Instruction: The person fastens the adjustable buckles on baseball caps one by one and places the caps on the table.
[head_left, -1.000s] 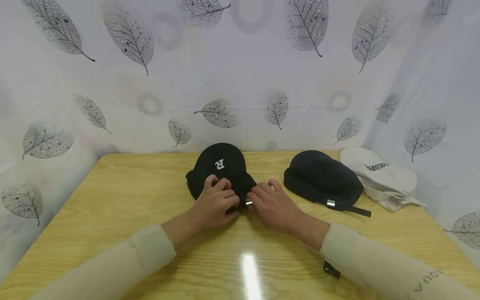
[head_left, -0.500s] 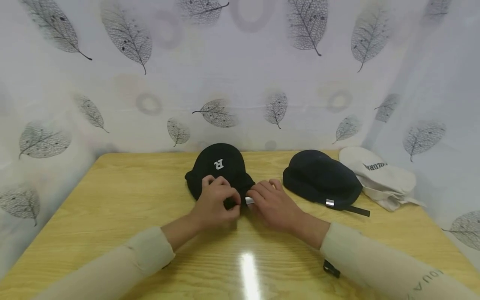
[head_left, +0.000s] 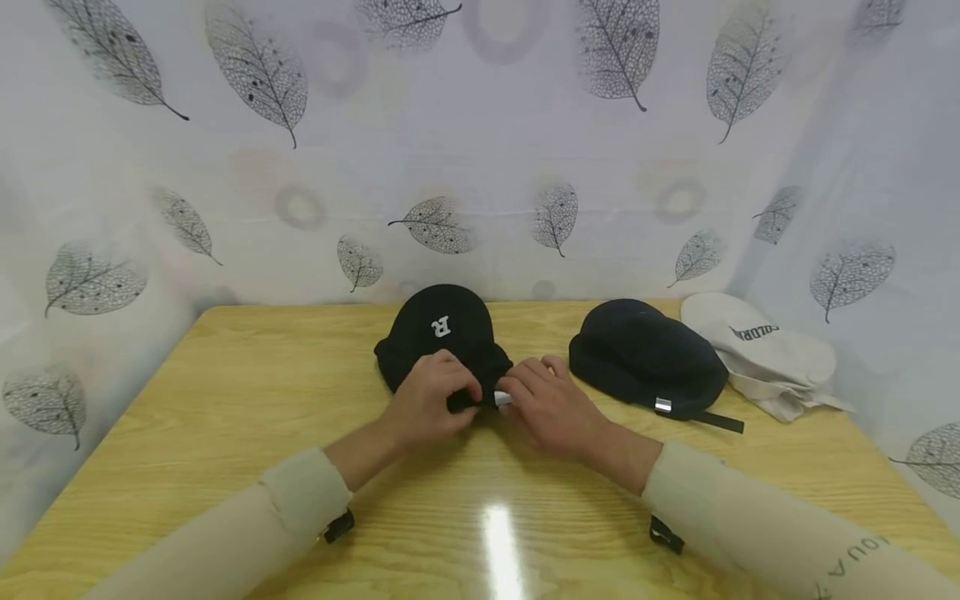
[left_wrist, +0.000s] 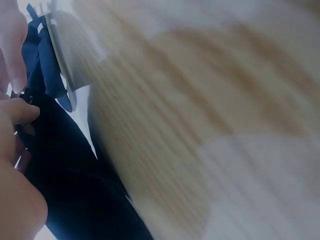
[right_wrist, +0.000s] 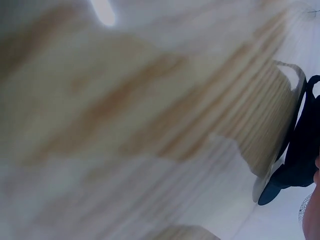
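Note:
A black cap [head_left: 444, 307] with a white letter R on its crown sits on the table in the head view. At its near edge, my left hand [head_left: 429, 404] pinches the dark strap between thumb and forefinger. My right hand [head_left: 553, 412] holds the cap's edge beside the silver buckle [head_left: 503, 398], its fingers curled; their tips are partly hidden. The left wrist view shows the thumb and forefinger of the left hand [left_wrist: 20, 195] meeting at the strap, close to right-hand fingers. Only a sliver of the right hand [right_wrist: 312, 215] appears in the right wrist view, against dark cloth.
Right of the hands lies a dark navy cap [head_left: 645, 358] with a silver buckle and a loose strap end. A white cap [head_left: 757, 337] with dark lettering is behind it. The wooden table [head_left: 247, 375] meets a leaf-patterned curtain [head_left: 480, 133] at the back.
My left hand's fingers have drawn together from lying over the cap's near edge to a pinch on the strap. The right hand and the caps stay almost where they were.

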